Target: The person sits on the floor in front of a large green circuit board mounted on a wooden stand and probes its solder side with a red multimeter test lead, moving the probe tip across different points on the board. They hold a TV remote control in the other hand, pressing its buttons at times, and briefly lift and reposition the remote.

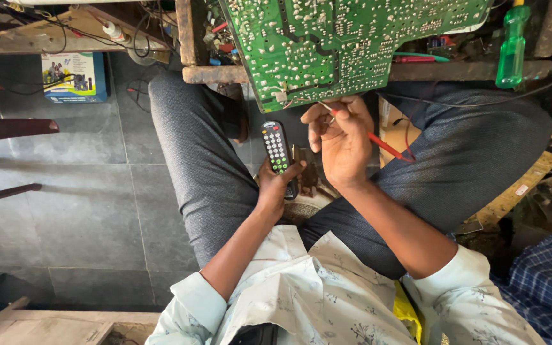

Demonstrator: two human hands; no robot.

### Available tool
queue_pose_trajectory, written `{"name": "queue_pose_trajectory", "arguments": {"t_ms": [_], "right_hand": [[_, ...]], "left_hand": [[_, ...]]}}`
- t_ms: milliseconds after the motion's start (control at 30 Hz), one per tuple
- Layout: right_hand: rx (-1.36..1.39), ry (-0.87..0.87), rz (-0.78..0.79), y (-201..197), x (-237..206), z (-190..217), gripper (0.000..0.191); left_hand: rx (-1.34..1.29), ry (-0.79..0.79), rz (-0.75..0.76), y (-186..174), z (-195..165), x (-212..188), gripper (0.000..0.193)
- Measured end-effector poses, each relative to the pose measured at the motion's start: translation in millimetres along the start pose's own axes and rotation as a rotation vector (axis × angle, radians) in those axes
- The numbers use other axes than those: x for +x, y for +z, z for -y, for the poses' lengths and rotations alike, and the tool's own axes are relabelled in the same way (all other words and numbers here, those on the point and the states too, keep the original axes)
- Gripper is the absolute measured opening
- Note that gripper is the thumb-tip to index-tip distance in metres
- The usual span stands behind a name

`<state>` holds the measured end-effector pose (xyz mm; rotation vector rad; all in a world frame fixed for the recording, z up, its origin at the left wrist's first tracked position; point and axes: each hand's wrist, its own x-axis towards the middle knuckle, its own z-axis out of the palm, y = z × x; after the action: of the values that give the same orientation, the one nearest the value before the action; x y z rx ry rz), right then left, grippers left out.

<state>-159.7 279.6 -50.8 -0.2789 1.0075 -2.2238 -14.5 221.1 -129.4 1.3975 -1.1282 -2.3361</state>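
Head view: a red probe (383, 145) is pinched in the curled fingers of the right hand (343, 137), its tip just beneath the green circuit board (352, 38), while a black remote control (278, 148) is gripped by the left hand (276, 185) beside it.

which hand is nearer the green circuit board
Right. The right hand holds a red probe with its tip at the lower edge of the green circuit board. The left hand sits lower, holding a black remote.

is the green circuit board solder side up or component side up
Solder side up: the green circuit board shows rows of silvery solder points and traces, no components. The right hand holds a red probe at its edge.
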Motion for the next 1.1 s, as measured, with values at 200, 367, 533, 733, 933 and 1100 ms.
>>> {"name": "queue_pose_trajectory", "arguments": {"t_ms": [200,367,533,733,933,1100], "right_hand": [[0.002,-0.004,-0.025,3.6,-3.8,7.7,0.02],[-0.015,0.018,-0.09,-4.8,-11.1,8.4,0.021],[-0.053,-0.003,-0.133,-14.4,-26.4,0.6,0.033],[0.254,0.064,-0.125,-20.2,-24.2,6.9,0.032],[0.404,0.084,-0.111,-17.0,-20.4,5.4,0.023],[0.426,0.099,-0.155,-20.3,-21.2,-0.7,0.022]], "left_hand": [[-0.007,-0.009,-0.002,0.5,-0.9,-0.2,0.037],[0.0,0.014,-0.005,-0.1,0.9,-0.8,0.037],[-0.025,0.024,0.026,-2.0,2.0,-1.9,0.037],[-0.002,0.007,0.01,0.0,0.7,-3.8,0.036],[-0.005,0.014,0.011,-0.2,-1.2,-3.3,0.035],[-0.038,0.002,0.023,-0.5,2.7,-0.8,0.037]]}}
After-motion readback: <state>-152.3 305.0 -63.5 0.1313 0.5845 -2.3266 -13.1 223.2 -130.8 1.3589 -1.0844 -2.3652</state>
